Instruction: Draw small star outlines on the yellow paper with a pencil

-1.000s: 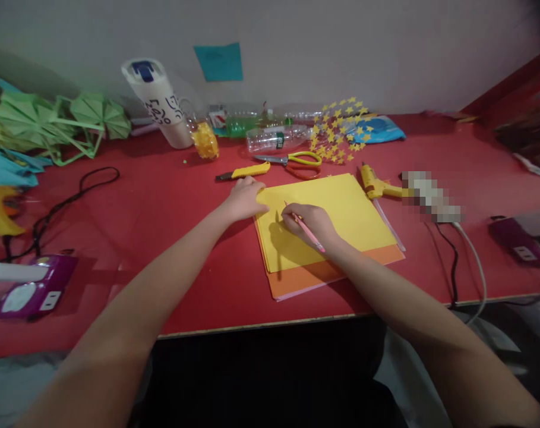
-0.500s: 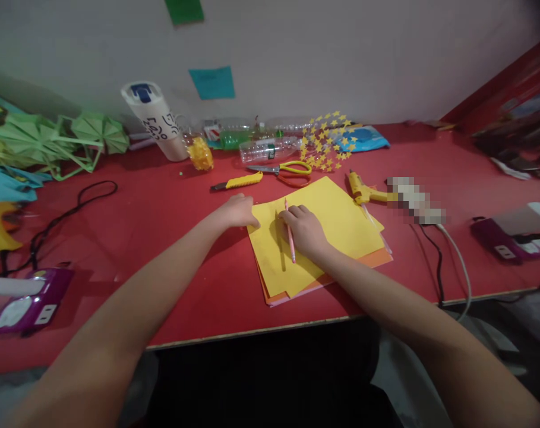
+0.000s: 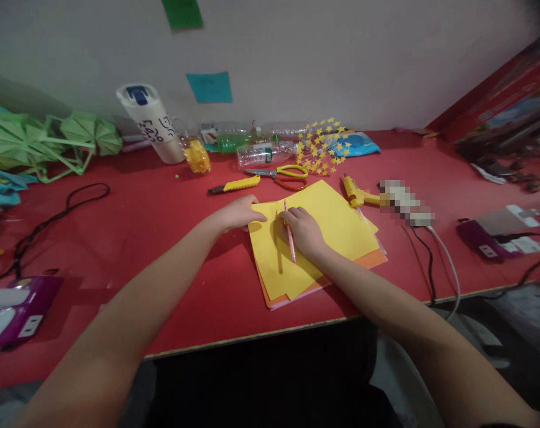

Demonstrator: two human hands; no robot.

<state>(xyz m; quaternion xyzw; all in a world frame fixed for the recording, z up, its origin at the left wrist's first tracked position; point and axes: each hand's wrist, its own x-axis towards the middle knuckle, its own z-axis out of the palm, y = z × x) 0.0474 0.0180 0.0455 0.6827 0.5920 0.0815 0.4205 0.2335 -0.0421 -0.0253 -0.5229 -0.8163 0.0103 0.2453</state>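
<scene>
A pink pencil (image 3: 290, 242) stands tilted in my right hand (image 3: 304, 233), which is closed around it and rests on a yellow sheet of paper (image 3: 345, 232). The pencil's tip points toward the wall and its eraser end toward me. Orange and pink sheets show from under the yellow one. At the stack's upper left corner lies my left hand (image 3: 236, 214), thumb stretched over the yellow paper and apart from the fingers. Just beyond the paper are a yellow utility knife (image 3: 240, 184) and yellow-and-red-handled scissors (image 3: 278, 173).
Right of the paper lies a yellow glue gun (image 3: 356, 193). Plastic bottles (image 3: 265, 156), gold stars (image 3: 324, 145) and a white tumbler (image 3: 156, 125) line the wall. Purple power blocks (image 3: 486, 241) with cords sit on the red table (image 3: 193, 297); green paper umbrellas (image 3: 24, 139) are at left.
My left thumb has slid further right over the paper's corner. My right hand and the pencil stay almost in place. The whole view has shifted slightly.
</scene>
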